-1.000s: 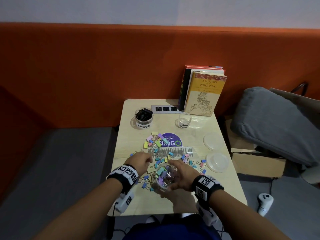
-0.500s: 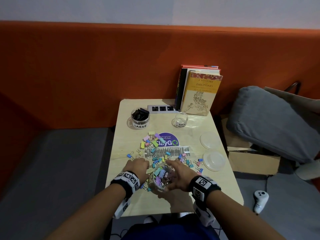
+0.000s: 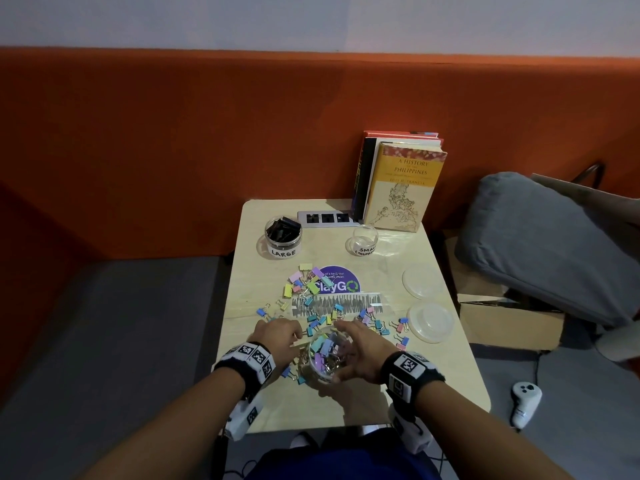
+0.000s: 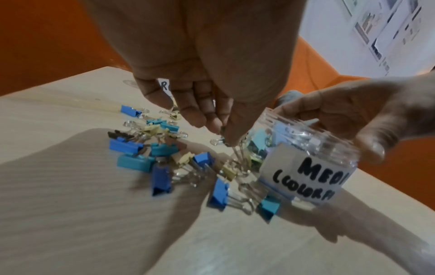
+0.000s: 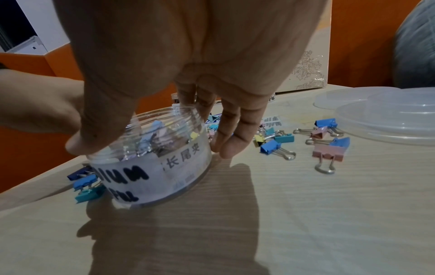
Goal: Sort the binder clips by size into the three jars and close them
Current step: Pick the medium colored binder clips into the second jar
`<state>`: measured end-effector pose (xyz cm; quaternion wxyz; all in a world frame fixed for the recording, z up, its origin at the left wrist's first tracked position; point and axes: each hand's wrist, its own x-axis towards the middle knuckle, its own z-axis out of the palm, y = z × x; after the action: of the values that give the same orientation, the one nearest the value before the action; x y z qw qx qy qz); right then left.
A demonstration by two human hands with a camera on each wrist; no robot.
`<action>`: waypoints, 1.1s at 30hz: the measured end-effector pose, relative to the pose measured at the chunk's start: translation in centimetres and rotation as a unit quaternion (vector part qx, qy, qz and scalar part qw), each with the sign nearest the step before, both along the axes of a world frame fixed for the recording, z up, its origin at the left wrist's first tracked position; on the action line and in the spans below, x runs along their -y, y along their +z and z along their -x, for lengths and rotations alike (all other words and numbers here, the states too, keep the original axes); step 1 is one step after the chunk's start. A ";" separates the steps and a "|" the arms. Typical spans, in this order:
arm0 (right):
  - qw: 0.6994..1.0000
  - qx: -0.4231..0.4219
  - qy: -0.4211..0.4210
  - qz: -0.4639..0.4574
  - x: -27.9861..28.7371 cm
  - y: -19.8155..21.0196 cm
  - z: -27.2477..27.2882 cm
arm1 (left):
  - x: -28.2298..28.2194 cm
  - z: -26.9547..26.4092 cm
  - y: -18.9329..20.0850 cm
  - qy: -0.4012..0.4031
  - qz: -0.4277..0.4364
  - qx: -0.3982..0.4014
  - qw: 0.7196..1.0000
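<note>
A clear jar labelled MEDIUM (image 3: 327,355) stands near the table's front edge, open and partly filled with pastel binder clips. My right hand (image 3: 360,351) grips its rim, thumb on one side and fingers (image 5: 226,141) on the other. My left hand (image 3: 278,337) hovers just left of the jar (image 4: 306,163), and its fingertips (image 4: 223,135) pinch the wire handle of a small clip (image 4: 229,170). Loose coloured clips (image 3: 304,289) lie scattered behind and around the jar. The LARGE jar (image 3: 283,235) holds black clips. The SMALL jar (image 3: 364,240) looks almost empty.
Two clear lids (image 3: 422,281) (image 3: 430,322) lie at the table's right side. Books (image 3: 401,185) and a power strip (image 3: 327,218) stand at the back. A cardboard box (image 3: 509,320), a grey cushion (image 3: 547,244) and a white controller (image 3: 524,400) are right of the table.
My left hand has drawn back a little toward the jar's left side. My right hand keeps its grip on the jar, which has stayed in place.
</note>
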<state>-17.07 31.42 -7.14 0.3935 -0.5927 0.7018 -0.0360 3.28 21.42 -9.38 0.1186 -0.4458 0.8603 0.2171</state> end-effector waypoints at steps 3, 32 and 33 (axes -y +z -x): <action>1.000 0.002 0.000 0.000 0.0 0.0 0.0 | 0.6 -0.2 0.8 0.003 0.013 -0.019 1.000; 0.999 0.007 0.048 -0.008 0.6 0.6 0.5 | -1.4 2.4 3.6 0.050 -0.085 -0.060 0.993; 0.998 0.004 0.057 -0.006 0.7 0.6 0.5 | -1.6 2.4 3.5 0.061 -0.096 -0.063 0.991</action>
<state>-17.54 30.70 -6.51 0.4013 -0.6293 0.6654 -0.0112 0.91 23.06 -5.91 0.0930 -0.4699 0.8121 0.3332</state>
